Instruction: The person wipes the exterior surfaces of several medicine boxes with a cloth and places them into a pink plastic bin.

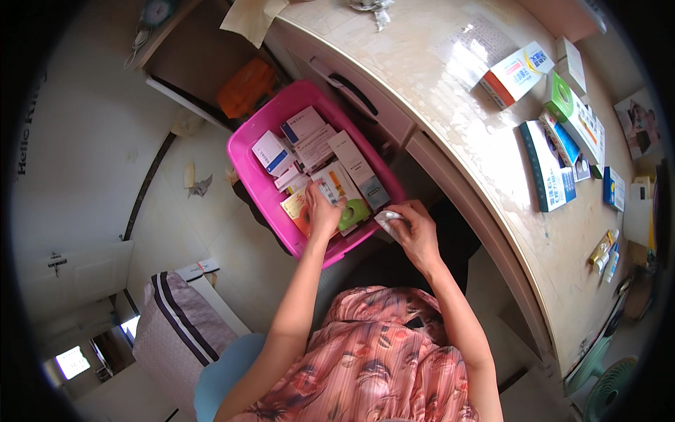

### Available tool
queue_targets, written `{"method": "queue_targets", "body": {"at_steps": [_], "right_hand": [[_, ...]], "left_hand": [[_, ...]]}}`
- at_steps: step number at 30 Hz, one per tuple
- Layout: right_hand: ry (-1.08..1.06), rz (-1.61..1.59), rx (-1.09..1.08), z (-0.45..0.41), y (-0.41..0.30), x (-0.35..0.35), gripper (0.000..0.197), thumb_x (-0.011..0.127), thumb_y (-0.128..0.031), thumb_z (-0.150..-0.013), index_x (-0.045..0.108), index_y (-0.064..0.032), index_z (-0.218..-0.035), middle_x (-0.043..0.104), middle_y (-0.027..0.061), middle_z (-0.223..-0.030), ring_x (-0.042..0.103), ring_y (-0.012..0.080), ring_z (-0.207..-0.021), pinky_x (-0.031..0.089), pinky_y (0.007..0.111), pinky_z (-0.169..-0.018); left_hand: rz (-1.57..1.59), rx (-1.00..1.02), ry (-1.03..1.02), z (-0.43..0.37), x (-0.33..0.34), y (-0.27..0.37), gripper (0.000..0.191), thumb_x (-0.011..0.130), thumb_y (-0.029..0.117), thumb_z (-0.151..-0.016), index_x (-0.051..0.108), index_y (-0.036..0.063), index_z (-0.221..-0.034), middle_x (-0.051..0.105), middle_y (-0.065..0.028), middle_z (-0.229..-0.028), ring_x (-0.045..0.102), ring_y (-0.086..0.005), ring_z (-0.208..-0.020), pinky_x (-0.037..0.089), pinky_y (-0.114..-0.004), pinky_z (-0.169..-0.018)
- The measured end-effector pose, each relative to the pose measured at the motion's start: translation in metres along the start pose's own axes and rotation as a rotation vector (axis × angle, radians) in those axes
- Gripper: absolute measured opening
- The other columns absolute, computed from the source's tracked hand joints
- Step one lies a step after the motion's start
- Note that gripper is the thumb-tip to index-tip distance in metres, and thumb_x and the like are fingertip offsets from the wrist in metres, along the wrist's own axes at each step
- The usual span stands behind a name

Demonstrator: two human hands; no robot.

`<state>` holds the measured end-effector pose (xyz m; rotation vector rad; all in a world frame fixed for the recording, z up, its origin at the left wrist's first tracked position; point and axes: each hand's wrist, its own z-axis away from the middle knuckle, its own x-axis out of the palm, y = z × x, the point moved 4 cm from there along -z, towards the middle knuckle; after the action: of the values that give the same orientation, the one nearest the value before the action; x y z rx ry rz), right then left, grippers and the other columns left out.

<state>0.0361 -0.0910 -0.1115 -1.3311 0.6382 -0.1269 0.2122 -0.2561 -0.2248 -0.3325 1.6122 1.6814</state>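
A pink plastic bin (243,158) stands before me, holding several medicine boxes. My left hand (324,208) reaches into it, fingers and thumb around a small pale packet (328,191). Beneath that hand lie an orange and yellow box (296,212) and a white box with a green end (354,213). A tall white carton (352,157) leans along the bin's right side, and white and blue boxes (273,152) fill the far part. Just outside the bin's near right corner, my right hand (419,235) grips a crumpled white cloth or tissue (389,220).
At right runs a countertop (474,153) with a red and white box (517,74), a green and white box (577,118), a blue and white box (543,166) and small tubes (604,250). An orange bag (248,87) sits behind the bin; a padded cover (179,322) is at lower left.
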Motion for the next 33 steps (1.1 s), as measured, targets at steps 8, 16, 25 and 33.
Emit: {"method": "queue_targets", "body": {"at_steps": [8, 16, 25, 33], "right_hand": [[0.011, -0.041, -0.044, 0.01, -0.005, -0.005, 0.023, 0.069, 0.0, -0.087, 0.073, -0.0023, -0.11, 0.066, 0.0146, -0.105, 0.067, 0.031, -0.097, 0.053, 0.038, -0.085], [0.151, -0.024, -0.277, 0.039, -0.045, -0.052, 0.021, 0.073, -0.002, -0.084, 0.07, -0.006, -0.104, 0.062, 0.0137, -0.096, 0.063, 0.0342, -0.094, 0.053, 0.042, -0.082], [0.635, -0.013, -0.234, 0.128, -0.087, -0.207, 0.03, 0.076, 0.002, -0.082, 0.074, -0.0094, -0.11, 0.065, 0.0121, -0.106, 0.067, 0.0301, -0.099, 0.055, 0.036, -0.083], [1.083, 0.243, -0.127, 0.177, -0.056, -0.319, 0.026, 0.073, 0.001, -0.084, 0.074, -0.0079, -0.108, 0.065, 0.0124, -0.105, 0.065, 0.0307, -0.097, 0.055, 0.04, -0.082]], "left_hand": [[-0.113, 0.067, -0.036, 0.025, -0.01, 0.024, 0.077, 0.083, 0.025, -0.08, 0.046, 0.0049, -0.145, 0.015, -0.0271, -0.165, 0.018, -0.0466, -0.152, 0.024, -0.058, -0.121], [-0.102, 0.381, -0.036, 0.053, -0.007, 0.1, 0.059, 0.075, 0.009, -0.085, 0.054, 0.003, -0.14, 0.039, -0.0212, -0.155, 0.039, -0.0399, -0.142, 0.036, -0.047, -0.115], [0.255, 1.037, -0.117, 0.131, 0.003, 0.334, 0.029, 0.068, -0.001, -0.089, 0.066, 0.0011, -0.118, 0.064, -0.0147, -0.119, 0.063, -0.0321, -0.107, 0.052, -0.04, -0.091], [0.159, 1.514, -0.678, 0.187, 0.086, 0.452, 0.037, 0.073, -0.004, -0.081, 0.068, 0.0057, -0.116, 0.065, -0.0139, -0.122, 0.063, -0.0339, -0.112, 0.052, -0.041, -0.095]]}}
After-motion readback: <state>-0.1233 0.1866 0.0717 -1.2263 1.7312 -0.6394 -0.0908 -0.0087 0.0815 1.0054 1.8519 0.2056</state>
